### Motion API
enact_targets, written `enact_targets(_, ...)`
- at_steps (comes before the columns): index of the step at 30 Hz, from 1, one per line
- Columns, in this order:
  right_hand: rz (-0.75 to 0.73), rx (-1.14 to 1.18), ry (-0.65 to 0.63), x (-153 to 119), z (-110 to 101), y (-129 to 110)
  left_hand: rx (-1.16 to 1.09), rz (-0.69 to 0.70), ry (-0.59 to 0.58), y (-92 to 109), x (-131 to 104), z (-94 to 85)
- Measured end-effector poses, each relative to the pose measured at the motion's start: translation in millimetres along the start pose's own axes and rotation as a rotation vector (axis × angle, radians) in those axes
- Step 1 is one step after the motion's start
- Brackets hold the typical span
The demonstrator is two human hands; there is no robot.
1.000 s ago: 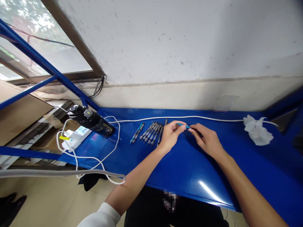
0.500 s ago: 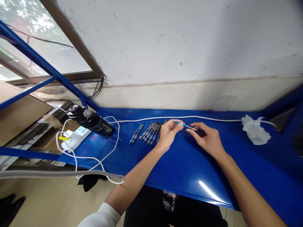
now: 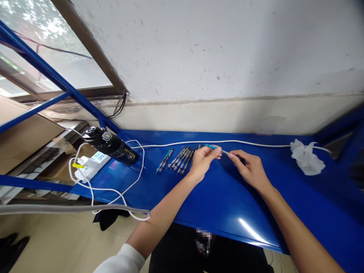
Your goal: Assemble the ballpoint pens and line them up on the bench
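Between both hands is a pen [image 3: 210,146] with a teal-blue end and a clear, slim section at right. My left hand [image 3: 204,162] is closed on its blue part, thumb and fingers pinched together. My right hand [image 3: 250,167] pinches the clear section near its right end; whatever lies deeper in those fingers is hidden. To the left of my left hand, several dark pens [image 3: 179,160] lie side by side on the blue table [image 3: 216,204]. Slightly apart, farther left, lies a small group of blue and grey pens [image 3: 164,160].
A black bottle [image 3: 116,147] leans over by a white power strip [image 3: 95,163] at the left. A white cable [image 3: 170,144] runs along the table's back and loops at left. Crumpled white tissue [image 3: 306,157] lies at the right, and a wall stands behind.
My right hand's thumb and fingers have closed on the pen's clear section, moving slightly left. My left hand keeps its hold, and the pen's blue end shows a little farther left.
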State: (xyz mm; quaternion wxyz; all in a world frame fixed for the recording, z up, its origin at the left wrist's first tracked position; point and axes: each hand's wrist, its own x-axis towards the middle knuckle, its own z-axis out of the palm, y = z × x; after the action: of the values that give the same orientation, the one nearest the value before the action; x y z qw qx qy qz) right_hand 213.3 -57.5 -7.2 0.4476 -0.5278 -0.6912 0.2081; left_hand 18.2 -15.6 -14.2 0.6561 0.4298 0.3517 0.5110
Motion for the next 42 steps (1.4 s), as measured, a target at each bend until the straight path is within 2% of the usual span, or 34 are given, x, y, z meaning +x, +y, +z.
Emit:
enact_targets(4,0.081,0.089,-0.039,0.5,-1.1,-2.4,0.045,0.028,0.026,2.8,-0.8,0.1)
enact_targets(7,0.172,0.245,-0.017,1.4,0.6,-1.3,0.033,0.047,0.013,4.8,-0.9,1.4)
enact_targets(10,0.259,0.497,0.095,4.8,2.6,3.7,0.049,0.056,-0.043,6.5,-1.9,3.3)
enact_targets(15,0.262,0.844,0.288,15.1,-7.9,16.5,0.097,0.064,-0.104,7.3,-3.5,3.7)
enact_targets(20,0.389,1.074,0.37,21.3,-24.2,35.0,0.062,0.072,-0.003,9.9,0.0,-2.1)
enact_targets(24,0.391,1.257,0.381,20.9,-32.1,45.5,-0.001,0.075,0.066,13.0,2.9,-7.4)
enact_targets(28,0.404,1.376,0.361,12.9,-41.2,48.3,-0.04,0.075,0.083,13.9,4.0,-10.4)
enact_targets(32,0.436,1.465,0.456,4.0,-49.0,49.1,-0.063,0.072,0.084,14.3,3.8,-11.3)
enact_targets(35,0.451,1.485,0.518,1.3,-52.1,49.7,-0.065,0.068,0.08,14.7,3.3,-10.7)
enact_targets(42,0.455,1.502,0.527,-0.1,-54.6,49.1,-0.06,0.06,0.069,14.3,2.3,-8.7)
